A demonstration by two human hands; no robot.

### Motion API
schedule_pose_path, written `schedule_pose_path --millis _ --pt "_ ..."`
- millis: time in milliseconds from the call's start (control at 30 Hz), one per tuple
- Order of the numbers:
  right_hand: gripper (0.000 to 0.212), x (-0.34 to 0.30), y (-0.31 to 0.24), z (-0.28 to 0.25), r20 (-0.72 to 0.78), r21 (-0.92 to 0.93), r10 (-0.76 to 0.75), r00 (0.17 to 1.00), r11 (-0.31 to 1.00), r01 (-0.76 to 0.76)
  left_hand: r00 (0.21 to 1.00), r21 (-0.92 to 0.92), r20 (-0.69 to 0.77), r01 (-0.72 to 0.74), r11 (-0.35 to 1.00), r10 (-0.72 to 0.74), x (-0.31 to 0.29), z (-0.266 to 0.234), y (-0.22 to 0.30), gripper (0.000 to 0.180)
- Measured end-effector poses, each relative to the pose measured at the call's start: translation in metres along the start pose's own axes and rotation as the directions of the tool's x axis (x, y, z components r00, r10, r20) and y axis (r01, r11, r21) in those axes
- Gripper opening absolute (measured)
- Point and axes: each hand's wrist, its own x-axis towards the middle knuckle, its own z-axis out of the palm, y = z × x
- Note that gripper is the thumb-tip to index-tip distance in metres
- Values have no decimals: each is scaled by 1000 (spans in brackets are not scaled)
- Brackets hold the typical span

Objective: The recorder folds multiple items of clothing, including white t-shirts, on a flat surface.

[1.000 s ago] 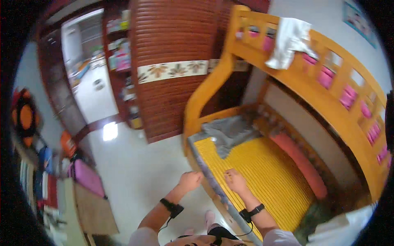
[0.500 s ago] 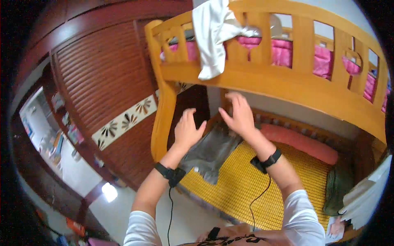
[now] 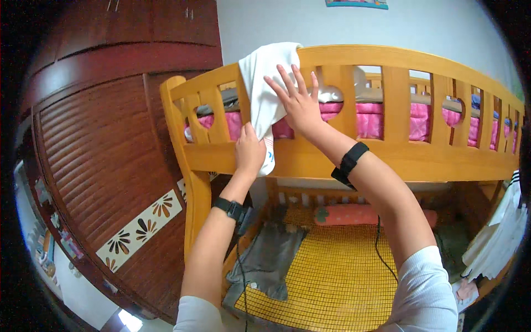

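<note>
Cloth (image 3: 264,83), white, soft and creased, drapes over the smooth wooden bunk rail (image 3: 376,55) at twelve o'clock. The left hand (image 3: 250,152) grips its lower part; the right hand (image 3: 303,110) spreads open before it, contact unclear to me. Slats (image 3: 394,99) partly block pink bedding (image 3: 369,119). Ribbed brown wardrobe (image 3: 99,133) at nine, gridded yellow mat (image 3: 332,276) at five.

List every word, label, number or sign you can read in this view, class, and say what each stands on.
No text can be read.
White draped cloth: a small blue mark near its lower end, too small to read.
Teal-edged rectangular wall picture: mostly cut off, nothing legible.
Pale paper card with a pinkish patch: too small to tell whether it bears writing.
</note>
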Motion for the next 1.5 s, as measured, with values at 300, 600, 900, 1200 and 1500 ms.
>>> schedule_pose_path --millis 300,600,900,1200,1500 --pt "9 -61 -119 -3 234 151 -107 966 986 73 953 22 250 -182 983 171 -103 -119 -92 26" --pt "28 -140 -230 -104 803 302 -89 590 914 -273 795 -209 578 -75 975 185 -199 -173 -184 27" --pt "26 -226 -227 -201 821 61 283 496 820 -569 592 -348 796 277 896 126 -223 -162 -161 21" --pt "30 -276 -206 -362 904 -338 428 -8 703 -626 7 -125 827 977 171 562 -249 -173 -10 47" --pt "59 -246 -193 -469 559 62 827 60 31 -998 236 419 340 828 -372 910 -282 -210 176 57"
